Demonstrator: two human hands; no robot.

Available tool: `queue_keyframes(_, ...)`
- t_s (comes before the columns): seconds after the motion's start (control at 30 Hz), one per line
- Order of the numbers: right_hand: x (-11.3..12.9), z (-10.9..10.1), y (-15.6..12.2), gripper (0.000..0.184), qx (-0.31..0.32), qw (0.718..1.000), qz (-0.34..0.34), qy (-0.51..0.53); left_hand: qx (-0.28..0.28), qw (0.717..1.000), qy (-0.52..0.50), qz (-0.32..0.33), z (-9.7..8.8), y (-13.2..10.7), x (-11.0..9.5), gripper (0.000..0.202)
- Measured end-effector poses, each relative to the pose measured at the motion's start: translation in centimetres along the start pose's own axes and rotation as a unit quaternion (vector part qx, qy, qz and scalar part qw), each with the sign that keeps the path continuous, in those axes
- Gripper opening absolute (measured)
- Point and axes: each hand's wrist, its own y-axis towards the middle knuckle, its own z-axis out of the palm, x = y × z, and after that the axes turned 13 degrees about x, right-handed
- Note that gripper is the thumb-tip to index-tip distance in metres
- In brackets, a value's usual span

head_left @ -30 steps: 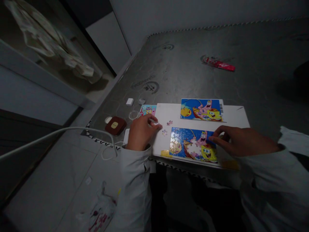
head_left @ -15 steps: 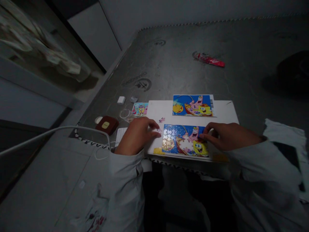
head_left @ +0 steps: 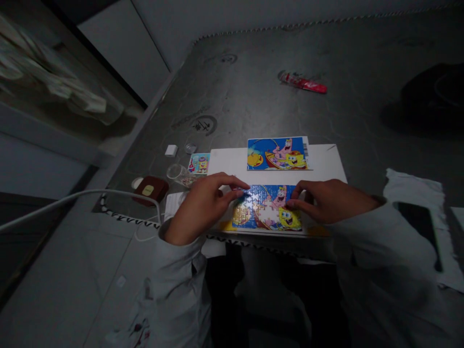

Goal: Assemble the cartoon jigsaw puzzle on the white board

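Note:
A cartoon jigsaw puzzle (head_left: 253,223) lies on a white board (head_left: 226,159), with a gap of white showing near its middle. My left hand (head_left: 208,203) reaches over the puzzle's upper left part. Its thumb and index finger are stretched out, a small space between their tips. At the puzzle's right edge is my right hand (head_left: 321,199), thumb and index closed together over the picture; whatever they grip is too small and dark to name. Behind the puzzle lies a picture card (head_left: 277,153) of the same scene.
Left of the board are a small cartoon card (head_left: 198,163), a clear plastic jar (head_left: 176,171), a brown case (head_left: 151,190) and a white adapter (head_left: 171,151). A white cable (head_left: 90,192) crosses at left. A red package (head_left: 304,82) lies farther back; white cloth (head_left: 413,188) at right.
My left hand has moved right, from beside the puzzle onto its upper left part. Loose pieces seen there before are now hidden. My right hand stays at the right edge. The view has shifted.

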Motion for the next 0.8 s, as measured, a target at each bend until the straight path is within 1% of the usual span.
queue_keyframes(0.07, 0.4, -0.3, -0.3, 0.029, -0.002, 0.999, -0.036, 0.016, 0.006, 0.999, -0.044, 0.005, 0.7, 0.5, -1.0, 0.011)
queue_keyframes(0.13, 0.9, -0.6, -0.7, 0.026, -0.004, 0.997, -0.070, 0.030, 0.025, 0.994, -0.103, -0.015, 1.5, 1.1, -1.9, 0.008)
queue_keyframes(0.23, 1.3, -1.0, -1.2, 0.024, -0.008, 0.992, -0.109, 0.056, 0.046, 0.979, -0.186, -0.074, 2.6, 1.7, -2.8, 0.017)
queue_keyframes(0.3, 1.5, -1.2, -1.3, 0.024, -0.019, 0.988, -0.129, 0.078, 0.057, 0.967, -0.229, -0.098, 3.0, 1.9, -3.0, 0.020)
queue_keyframes(0.37, 1.4, -1.3, -1.4, 0.026, -0.032, 0.984, -0.143, 0.103, 0.076, 0.960, -0.257, -0.080, 3.2, 2.0, -3.0, 0.020)
queue_keyframes(0.47, 1.2, -1.3, -1.2, 0.032, -0.065, 0.978, -0.155, 0.121, 0.106, 0.958, -0.267, -0.003, 3.3, 2.2, -2.9, 0.027)
queue_keyframes(0.53, 1.1, -1.4, -1.0, 0.034, -0.089, 0.975, -0.164, 0.120, 0.130, 0.957, -0.258, 0.027, 3.4, 2.2, -2.8, 0.034)
queue_keyframes(0.63, 1.1, -1.5, -1.0, 0.027, -0.105, 0.974, -0.157, 0.127, 0.171, 0.955, -0.240, 0.019, 3.6, 2.1, -2.7, 0.040)
queue_keyframes(0.7, 1.3, -1.6, -1.1, 0.021, -0.107, 0.973, -0.153, 0.135, 0.188, 0.954, -0.235, 0.012, 3.7, 2.0, -2.7, 0.042)
queue_keyframes(0.8, 1.6, -1.7, -1.2, 0.020, -0.101, 0.973, -0.159, 0.135, 0.206, 0.949, -0.239, 0.004, 3.7, 2.0, -2.8, 0.046)
